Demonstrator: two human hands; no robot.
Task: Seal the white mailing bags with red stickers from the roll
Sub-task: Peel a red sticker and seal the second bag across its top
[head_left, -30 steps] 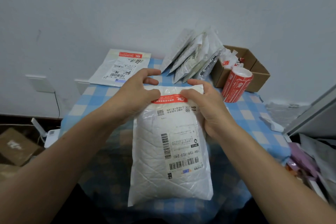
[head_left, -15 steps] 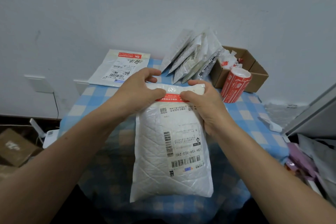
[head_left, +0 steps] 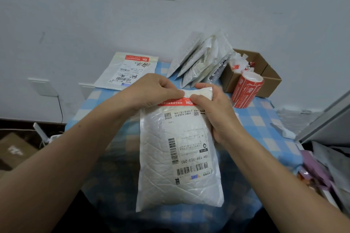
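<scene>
The white mailing bag (head_left: 178, 157) lies lengthwise in the middle of the counter (head_left: 265, 119), label up, its folded mouth at the far end. My left hand (head_left: 151, 91) and my right hand (head_left: 214, 111) are both curled round the folded flap, fingers behind and thumbs in front, pinching it from either side with the thumb tips close together. The red sticker (head_left: 176, 101) runs across the fold just under my thumbs, which hide part of it, so I cannot tell whether its ends are fully down. To do this well I judge I should hold the fold flat and tight, then rub my thumbs outward from the middle toward left and right, leaving no wrinkle or lifted corner, so the strip grips both flap and bag body. The filling looks soft, so I would press against my own fingers behind rather than the padding. The roll (head_left: 246, 91) stands at the far right, just beside the cardboard box (head_left: 269, 73), ready for the other bags (head_left: 198, 62) leaning at the far side
</scene>
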